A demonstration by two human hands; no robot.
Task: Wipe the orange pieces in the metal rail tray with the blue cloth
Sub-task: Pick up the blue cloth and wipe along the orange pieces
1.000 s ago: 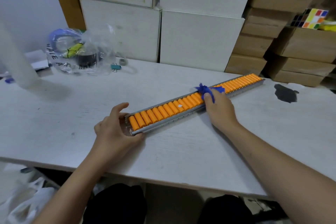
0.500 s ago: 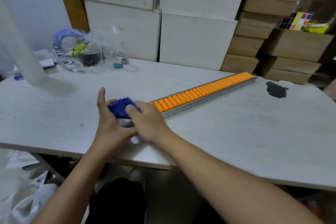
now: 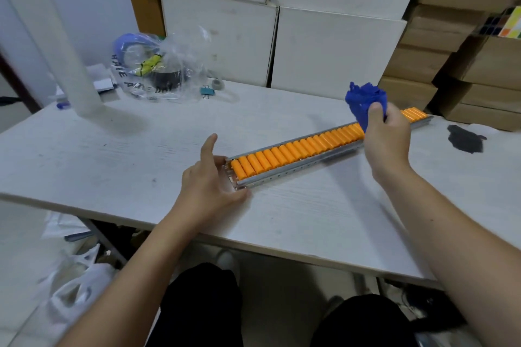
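Head | right hand point(image 3: 387, 138) grips blue cloth point(image 3: 363, 100), hiding tray point(image 3: 284, 175) stretch | left hand point(image 3: 210, 180) spread, bracing end

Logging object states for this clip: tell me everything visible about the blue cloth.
The blue cloth is a deep blue, soft fabric, crumpled into a bunch with ragged folds sticking up. The right hand pinches it from below, thumb in front, holding it in the air above the far part of the metal rail tray. It appears clear of the orange pieces.

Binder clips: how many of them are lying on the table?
1. A single blue binder clip lies on the table at its far edge, beside the plastic bag. The bag could hide more.
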